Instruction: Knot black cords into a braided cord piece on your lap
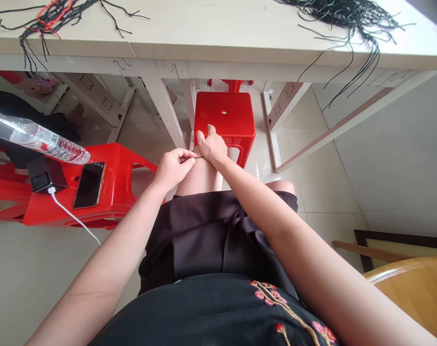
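Above my bare knee, my left hand is closed in a pinch, thumb against fingertips. Between them is a thin black cord, stretched to the right toward my other hand. My right hand rests over the knee at the cord's other side. Two of its digits show, pointing away from me; the rest are curled under or hidden. The cord passes beneath the heel of this hand, which appears closed on it. A red plastic stool stands just beyond both hands.
A pale table spans the front, with black and red cords at left and a black cord bundle at right. On a red stool to my left lie a phone, black box and water bottle.
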### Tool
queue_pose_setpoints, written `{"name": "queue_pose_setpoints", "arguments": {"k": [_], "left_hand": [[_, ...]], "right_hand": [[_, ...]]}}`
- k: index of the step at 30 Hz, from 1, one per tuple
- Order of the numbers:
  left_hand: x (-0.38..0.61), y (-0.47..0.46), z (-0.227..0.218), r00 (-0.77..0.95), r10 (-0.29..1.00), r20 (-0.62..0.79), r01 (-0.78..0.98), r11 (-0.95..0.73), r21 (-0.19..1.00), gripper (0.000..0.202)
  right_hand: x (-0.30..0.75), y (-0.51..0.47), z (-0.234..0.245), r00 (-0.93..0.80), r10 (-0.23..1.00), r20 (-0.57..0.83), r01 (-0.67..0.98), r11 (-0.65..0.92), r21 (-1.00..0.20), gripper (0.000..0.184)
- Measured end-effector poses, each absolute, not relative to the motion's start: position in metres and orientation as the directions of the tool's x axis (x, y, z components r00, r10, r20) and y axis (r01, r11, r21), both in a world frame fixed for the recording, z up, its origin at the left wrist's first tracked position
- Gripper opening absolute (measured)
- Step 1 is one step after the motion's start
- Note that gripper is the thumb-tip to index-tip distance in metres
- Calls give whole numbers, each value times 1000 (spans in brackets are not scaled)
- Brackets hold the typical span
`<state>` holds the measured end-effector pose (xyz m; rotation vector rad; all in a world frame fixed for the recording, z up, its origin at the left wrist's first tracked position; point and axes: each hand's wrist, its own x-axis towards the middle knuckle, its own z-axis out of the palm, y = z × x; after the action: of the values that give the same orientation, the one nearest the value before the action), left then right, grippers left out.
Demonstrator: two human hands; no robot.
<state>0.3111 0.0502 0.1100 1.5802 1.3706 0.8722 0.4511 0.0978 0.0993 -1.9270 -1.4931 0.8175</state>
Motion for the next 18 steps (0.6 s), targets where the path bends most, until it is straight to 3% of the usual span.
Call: {"name": "queue_pose_setpoints", "arguments": {"k": [5,10,18], "left_hand": [[312,53,108,122,991,45,364,-87,927,28],[315,56,110,129,991,-34,336,-12,942,30],[312,54,111,114,980,-161,315,118,942,16]], "right_hand": [[450,98,98,197,973,-122,634,-221,-741,45],[449,100,95,193,974,-121,648,-219,-729,43],[449,97,96,202,971,-129,637,-231,-736,50]]}}
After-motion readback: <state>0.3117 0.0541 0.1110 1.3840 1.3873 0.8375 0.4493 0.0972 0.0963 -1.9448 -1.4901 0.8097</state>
